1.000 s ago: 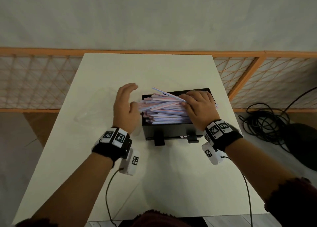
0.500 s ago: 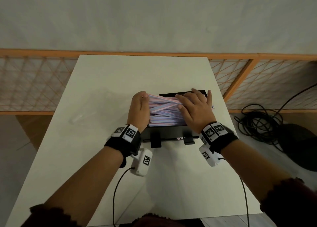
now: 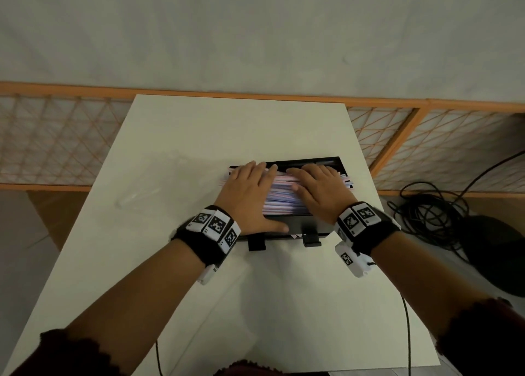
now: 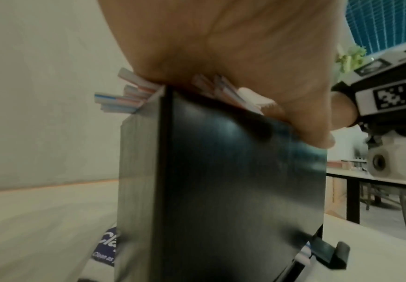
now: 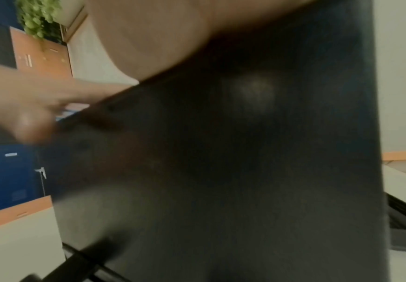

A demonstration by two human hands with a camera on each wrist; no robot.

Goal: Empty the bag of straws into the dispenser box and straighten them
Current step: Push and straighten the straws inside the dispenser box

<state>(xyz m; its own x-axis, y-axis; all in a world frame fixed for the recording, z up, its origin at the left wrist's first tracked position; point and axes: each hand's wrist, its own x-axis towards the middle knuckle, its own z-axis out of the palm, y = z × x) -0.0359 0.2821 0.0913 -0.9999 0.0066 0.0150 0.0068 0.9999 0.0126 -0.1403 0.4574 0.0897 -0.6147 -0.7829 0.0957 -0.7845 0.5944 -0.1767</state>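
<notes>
A black dispenser box (image 3: pixel 295 228) stands mid-table, heaped with pink, blue and white straws (image 3: pixel 281 196). My left hand (image 3: pixel 247 188) lies flat on the left part of the heap, thumb along the box's near rim. My right hand (image 3: pixel 318 188) lies flat on the right part, fingers spread. Straw ends (image 4: pixel 122 95) stick out past the box's left wall (image 4: pixel 136 171) in the left wrist view. The right wrist view is blurred and mostly filled by the box's dark front (image 5: pixel 245 162). A clear empty bag (image 3: pixel 153 182) lies on the table to the left.
The white table (image 3: pixel 284 304) has an orange lattice fence (image 3: pixel 56 139) behind it. Black cables (image 3: pixel 431 213) are coiled on the floor to the right. Two black feet (image 3: pixel 257 243) jut from the box's front. A printed label (image 4: pixel 107 248) lies by the box's base.
My left hand moved from beside the box's left end onto the top of the straws. Both hands now lie flat on the heap, which looks lower and more level.
</notes>
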